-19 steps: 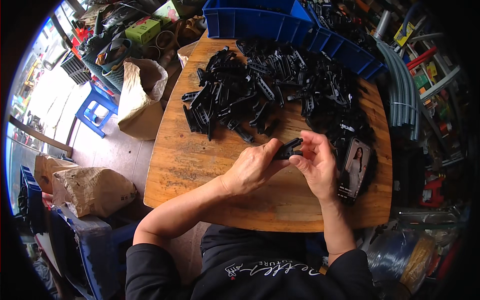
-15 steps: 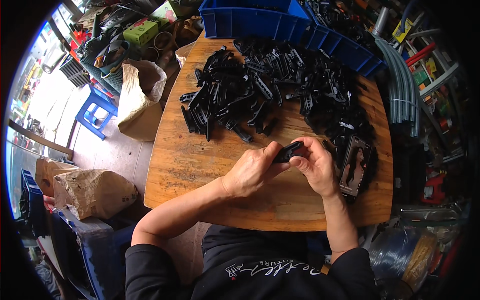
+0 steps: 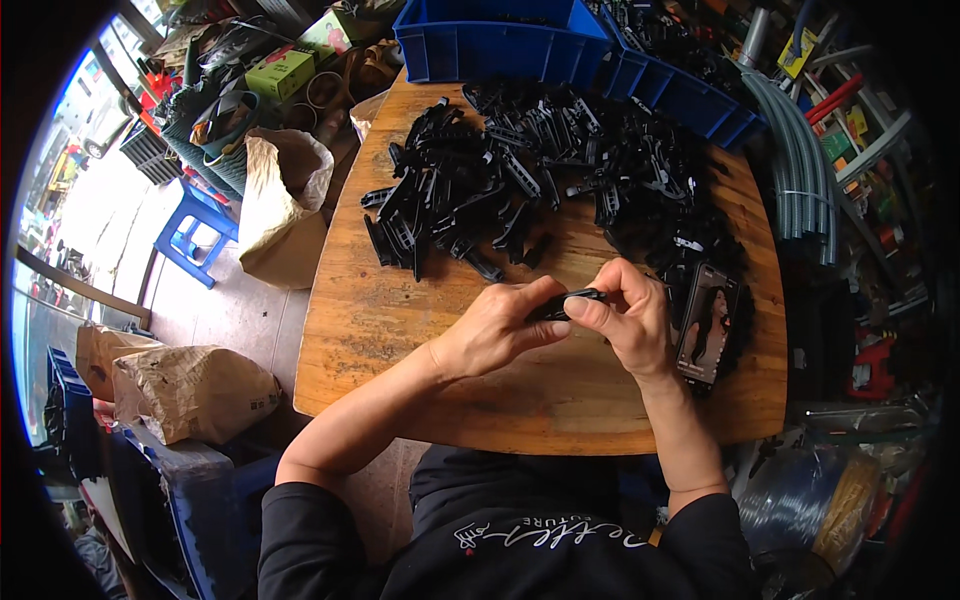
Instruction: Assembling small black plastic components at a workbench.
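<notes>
Above the near half of the wooden table (image 3: pixel 440 395), both my hands grip one small black plastic part (image 3: pixel 566 303). Its left end is pinched between the thumb and fingers of my left hand (image 3: pixel 500 325). At its right end, my right hand (image 3: pixel 632 318) closes with the thumb across the top. Much of the part is hidden by my fingers, so its exact kind cannot be made out. Beyond my hands lies a wide heap of similar black plastic parts (image 3: pixel 520 175). A phone (image 3: pixel 711 325) with a lit screen rests at the heap's right edge, beside my right hand.
Blue plastic crates (image 3: pixel 500 50) stand at the table's far edge, with black parts in the right one. Paper sacks (image 3: pixel 285 205) and a blue stool (image 3: pixel 195 230) are on the floor at left. Grey hoses (image 3: pixel 800 170) hang along the right side.
My hands have turned the black part to a flatter, edge-on angle, and my right thumb has moved over its top. The whole view has shifted slightly.
</notes>
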A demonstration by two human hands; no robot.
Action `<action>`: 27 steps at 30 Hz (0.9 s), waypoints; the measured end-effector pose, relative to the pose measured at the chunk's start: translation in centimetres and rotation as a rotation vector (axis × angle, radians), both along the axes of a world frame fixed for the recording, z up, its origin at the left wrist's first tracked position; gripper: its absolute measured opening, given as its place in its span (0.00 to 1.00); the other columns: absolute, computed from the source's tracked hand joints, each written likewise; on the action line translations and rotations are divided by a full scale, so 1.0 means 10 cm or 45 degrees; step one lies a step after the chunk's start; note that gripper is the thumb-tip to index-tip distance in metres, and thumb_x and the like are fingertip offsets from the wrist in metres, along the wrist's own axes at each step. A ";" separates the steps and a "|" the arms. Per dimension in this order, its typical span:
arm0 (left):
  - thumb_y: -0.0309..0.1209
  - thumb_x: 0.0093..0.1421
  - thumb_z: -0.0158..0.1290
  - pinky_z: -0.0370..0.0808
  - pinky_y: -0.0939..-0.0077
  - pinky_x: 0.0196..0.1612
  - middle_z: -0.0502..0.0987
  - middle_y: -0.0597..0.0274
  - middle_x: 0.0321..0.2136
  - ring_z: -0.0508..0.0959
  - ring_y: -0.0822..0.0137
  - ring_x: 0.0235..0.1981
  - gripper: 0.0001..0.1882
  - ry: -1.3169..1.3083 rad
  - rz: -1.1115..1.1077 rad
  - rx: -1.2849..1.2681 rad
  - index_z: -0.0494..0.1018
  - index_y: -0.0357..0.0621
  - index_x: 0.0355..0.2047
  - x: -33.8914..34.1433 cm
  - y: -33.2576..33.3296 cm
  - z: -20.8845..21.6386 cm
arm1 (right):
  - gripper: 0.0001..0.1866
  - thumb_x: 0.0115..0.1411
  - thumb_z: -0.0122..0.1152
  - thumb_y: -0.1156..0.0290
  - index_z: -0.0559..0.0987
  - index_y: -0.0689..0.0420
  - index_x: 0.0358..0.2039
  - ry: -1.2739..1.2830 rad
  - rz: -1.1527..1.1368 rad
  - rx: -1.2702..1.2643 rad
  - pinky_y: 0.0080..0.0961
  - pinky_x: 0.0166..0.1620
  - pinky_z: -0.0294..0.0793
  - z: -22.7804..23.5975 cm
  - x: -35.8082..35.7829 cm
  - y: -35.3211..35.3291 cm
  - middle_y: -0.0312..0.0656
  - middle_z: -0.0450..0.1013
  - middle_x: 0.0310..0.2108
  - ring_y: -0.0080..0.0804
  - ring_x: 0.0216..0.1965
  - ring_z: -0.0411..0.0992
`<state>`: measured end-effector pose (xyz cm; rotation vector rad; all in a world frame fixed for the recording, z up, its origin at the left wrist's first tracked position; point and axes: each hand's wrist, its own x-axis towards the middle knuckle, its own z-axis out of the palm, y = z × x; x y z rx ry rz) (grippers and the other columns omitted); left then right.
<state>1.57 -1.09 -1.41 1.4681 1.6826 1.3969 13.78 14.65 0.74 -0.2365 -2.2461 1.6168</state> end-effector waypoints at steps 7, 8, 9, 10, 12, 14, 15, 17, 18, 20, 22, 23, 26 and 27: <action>0.15 0.41 0.49 0.68 0.65 0.40 0.70 0.57 0.29 0.71 0.54 0.36 0.19 0.737 0.538 0.098 0.67 0.40 0.37 -0.42 0.04 0.02 | 0.20 0.56 0.56 0.73 0.70 0.59 0.50 0.156 0.009 0.986 0.31 0.53 0.65 -0.32 -0.47 0.04 0.43 0.69 0.46 0.41 0.50 0.65; 0.14 0.39 0.47 0.68 0.63 0.40 0.69 0.57 0.29 0.70 0.53 0.36 0.20 0.748 0.525 0.041 0.66 0.41 0.36 -0.40 0.10 0.04 | 0.20 0.54 0.55 0.76 0.71 0.60 0.49 0.162 -0.054 1.140 0.33 0.53 0.65 -0.45 -0.49 0.03 0.44 0.69 0.46 0.45 0.50 0.63; 0.18 0.40 0.51 0.67 0.65 0.37 0.69 0.58 0.30 0.70 0.55 0.35 0.20 0.898 0.545 -0.010 0.68 0.43 0.37 -0.41 0.11 0.06 | 0.20 0.54 0.55 0.76 0.71 0.60 0.49 0.160 -0.064 1.139 0.33 0.53 0.65 -0.47 -0.48 -0.01 0.44 0.69 0.46 0.45 0.50 0.63; 0.18 0.40 0.51 0.67 0.65 0.37 0.69 0.58 0.30 0.70 0.55 0.35 0.20 0.901 0.536 -0.007 0.68 0.43 0.37 -0.40 0.13 0.07 | 0.18 0.54 0.54 0.77 0.71 0.61 0.47 0.110 -0.038 1.196 0.33 0.51 0.66 -0.48 -0.46 -0.05 0.44 0.69 0.44 0.44 0.48 0.63; 0.22 0.41 0.55 0.68 0.66 0.38 0.69 0.60 0.30 0.70 0.58 0.35 0.20 1.192 0.593 -0.133 0.69 0.45 0.38 -0.38 0.18 0.07 | 0.17 0.53 0.54 0.79 0.72 0.62 0.45 0.061 -0.015 1.258 0.32 0.49 0.66 -0.49 -0.42 -0.05 0.44 0.68 0.41 0.43 0.46 0.63; 0.26 0.41 0.56 0.69 0.66 0.37 0.68 0.60 0.29 0.72 0.59 0.33 0.21 1.200 0.569 -0.103 0.70 0.46 0.39 -0.39 0.23 -0.04 | 0.13 0.51 0.53 0.79 0.74 0.64 0.39 0.001 0.009 1.206 0.33 0.45 0.67 -0.51 -0.36 0.00 0.44 0.67 0.36 0.43 0.41 0.64; 0.26 0.41 0.56 0.70 0.66 0.36 0.68 0.60 0.29 0.72 0.59 0.33 0.20 1.209 0.549 -0.172 0.70 0.46 0.38 -0.36 0.25 -0.05 | 0.09 0.51 0.55 0.79 0.74 0.63 0.35 0.030 -0.016 1.169 0.32 0.44 0.67 -0.54 -0.33 0.04 0.44 0.66 0.33 0.42 0.40 0.64; 0.26 0.41 0.56 0.71 0.65 0.33 0.69 0.60 0.28 0.74 0.58 0.31 0.17 1.266 0.557 -0.190 0.69 0.46 0.35 -0.35 0.28 -0.08 | 0.09 0.50 0.57 0.78 0.74 0.63 0.34 0.002 -0.020 1.187 0.32 0.44 0.67 -0.51 -0.24 0.09 0.45 0.66 0.34 0.42 0.40 0.64; 0.26 0.41 0.56 0.71 0.65 0.33 0.69 0.60 0.28 0.74 0.58 0.31 0.17 1.266 0.553 -0.190 0.69 0.46 0.35 -0.34 0.29 -0.09 | 0.09 0.50 0.58 0.78 0.74 0.63 0.34 -0.019 -0.012 1.202 0.32 0.44 0.67 -0.47 -0.19 0.09 0.45 0.66 0.34 0.42 0.40 0.64; 0.26 0.40 0.55 0.71 0.64 0.31 0.69 0.60 0.26 0.75 0.58 0.30 0.16 1.236 0.588 -0.196 0.68 0.45 0.33 -0.31 0.32 -0.08 | 0.11 0.49 0.61 0.76 0.74 0.62 0.35 -0.056 -0.018 1.207 0.34 0.43 0.67 -0.40 -0.11 0.09 0.45 0.67 0.33 0.43 0.39 0.65; 0.26 0.41 0.55 0.72 0.64 0.32 0.71 0.59 0.27 0.75 0.57 0.30 0.15 1.210 0.568 -0.200 0.68 0.45 0.33 -0.33 0.30 -0.09 | 0.11 0.50 0.62 0.75 0.73 0.62 0.34 0.026 -0.030 1.029 0.34 0.41 0.69 -0.35 -0.03 0.08 0.45 0.70 0.33 0.45 0.37 0.67; 0.26 0.41 0.55 0.73 0.65 0.32 0.73 0.58 0.27 0.76 0.56 0.31 0.15 1.180 0.541 -0.199 0.69 0.44 0.32 -0.34 0.32 -0.08 | 0.11 0.53 0.62 0.73 0.73 0.62 0.35 0.096 -0.095 0.835 0.30 0.38 0.71 -0.36 -0.01 0.06 0.42 0.73 0.32 0.38 0.32 0.71; 0.27 0.44 0.56 0.74 0.69 0.34 0.77 0.55 0.30 0.79 0.59 0.32 0.15 0.761 0.608 -0.119 0.71 0.44 0.36 -0.34 0.25 -0.01 | 0.12 0.56 0.62 0.71 0.74 0.61 0.38 0.131 -0.068 0.255 0.22 0.36 0.71 -0.27 0.04 0.06 0.36 0.73 0.32 0.25 0.30 0.70; 0.26 0.46 0.55 0.75 0.73 0.34 0.79 0.53 0.30 0.80 0.62 0.30 0.19 0.467 0.602 -0.061 0.72 0.42 0.41 -0.34 0.22 0.01 | 0.13 0.57 0.61 0.70 0.74 0.61 0.41 0.072 -0.013 0.011 0.16 0.36 0.69 -0.20 0.04 0.08 0.32 0.72 0.33 0.15 0.32 0.68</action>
